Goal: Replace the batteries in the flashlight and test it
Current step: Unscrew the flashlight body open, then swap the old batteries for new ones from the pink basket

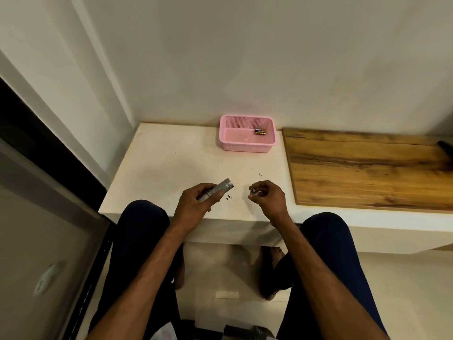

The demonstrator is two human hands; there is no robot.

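Observation:
My left hand [196, 201] grips the silver flashlight body [219, 188], whose open end points up and to the right above the pale table. A short way to the right, my right hand [268, 196] pinches the flashlight's small round end cap [253, 191], held apart from the body. Two batteries [260, 131] lie side by side in the pink basket [245, 147] at the back of the table.
The pale table [171, 168] sits in a corner against white walls. A wooden board [367, 168] covers the surface to the right. Small dark specks lie on the table between my hands. My knees are at the table's front edge.

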